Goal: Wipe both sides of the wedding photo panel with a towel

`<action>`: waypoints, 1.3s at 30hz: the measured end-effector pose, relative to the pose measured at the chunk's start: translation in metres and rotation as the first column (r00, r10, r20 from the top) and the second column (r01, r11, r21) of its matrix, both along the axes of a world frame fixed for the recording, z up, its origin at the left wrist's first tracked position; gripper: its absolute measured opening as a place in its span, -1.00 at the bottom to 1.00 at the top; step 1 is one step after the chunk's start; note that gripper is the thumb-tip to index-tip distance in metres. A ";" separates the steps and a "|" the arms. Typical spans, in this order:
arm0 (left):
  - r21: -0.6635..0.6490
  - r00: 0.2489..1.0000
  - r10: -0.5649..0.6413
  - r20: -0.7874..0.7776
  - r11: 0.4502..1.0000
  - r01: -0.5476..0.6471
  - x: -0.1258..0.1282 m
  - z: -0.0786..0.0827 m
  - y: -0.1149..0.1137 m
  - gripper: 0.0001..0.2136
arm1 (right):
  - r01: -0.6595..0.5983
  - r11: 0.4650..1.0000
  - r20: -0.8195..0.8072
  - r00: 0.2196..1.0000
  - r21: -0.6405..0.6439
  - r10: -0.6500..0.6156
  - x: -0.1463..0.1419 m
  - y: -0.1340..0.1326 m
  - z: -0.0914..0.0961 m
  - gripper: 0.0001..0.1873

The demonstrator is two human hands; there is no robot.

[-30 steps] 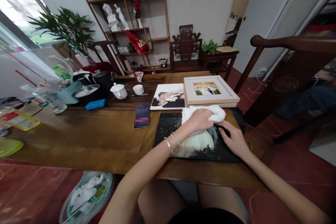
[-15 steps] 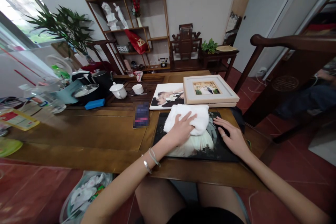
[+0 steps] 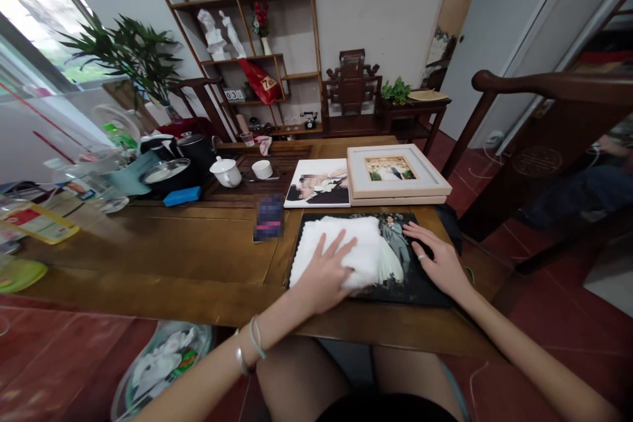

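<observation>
A dark photo print [image 3: 405, 273] of a couple lies flat at the near edge of the wooden table [image 3: 163, 250]. My left hand [image 3: 324, 270] presses a white cloth [image 3: 341, 244] onto the print's left half, fingers spread flat. At the print's right side my right hand [image 3: 438, 260] rests flat on it, fingers stretched out, a ring on one finger. Just behind the print lie a frameless photo [image 3: 316, 184] and a light wooden picture frame [image 3: 395, 171] stacked on another frame.
A blurred card [image 3: 268, 217] stands left of the print. Farther left are a white teapot [image 3: 226, 172], a cup [image 3: 262, 169], dark pots [image 3: 171, 171] and bottles. A bin [image 3: 163, 362] sits under the table. A dark wooden chair [image 3: 548, 119] stands to the right.
My left hand has slid the white cloth from the print's far right corner toward its near left. The right hand has stayed in place on the print.
</observation>
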State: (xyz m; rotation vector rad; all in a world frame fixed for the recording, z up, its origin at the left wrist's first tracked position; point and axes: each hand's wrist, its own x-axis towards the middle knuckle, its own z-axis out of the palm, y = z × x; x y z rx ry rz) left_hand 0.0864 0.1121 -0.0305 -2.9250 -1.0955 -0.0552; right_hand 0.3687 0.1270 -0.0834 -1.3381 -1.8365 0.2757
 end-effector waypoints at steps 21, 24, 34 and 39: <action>0.011 0.998 -0.058 -0.010 0.998 0.058 -0.026 0.006 -0.003 -0.57 | -0.001 1.000 -0.053 0.999 -0.022 -0.001 -0.001 0.000 0.002 -0.70; 0.030 1.000 0.000 -0.025 1.000 0.001 -0.031 0.014 0.035 -0.56 | 0.000 1.000 -0.040 0.999 -0.017 0.000 -0.001 0.000 0.001 -0.70; 0.033 0.997 -0.021 -0.077 0.999 0.024 -0.032 0.008 0.032 -0.72 | 0.000 1.000 -0.055 0.998 -0.003 -0.001 -0.001 0.000 0.000 -0.70; -0.038 0.989 -0.135 -0.060 0.990 0.133 -0.026 0.009 -0.032 -0.82 | -0.005 1.000 -0.047 0.999 -0.007 0.004 -0.002 0.000 0.000 -0.69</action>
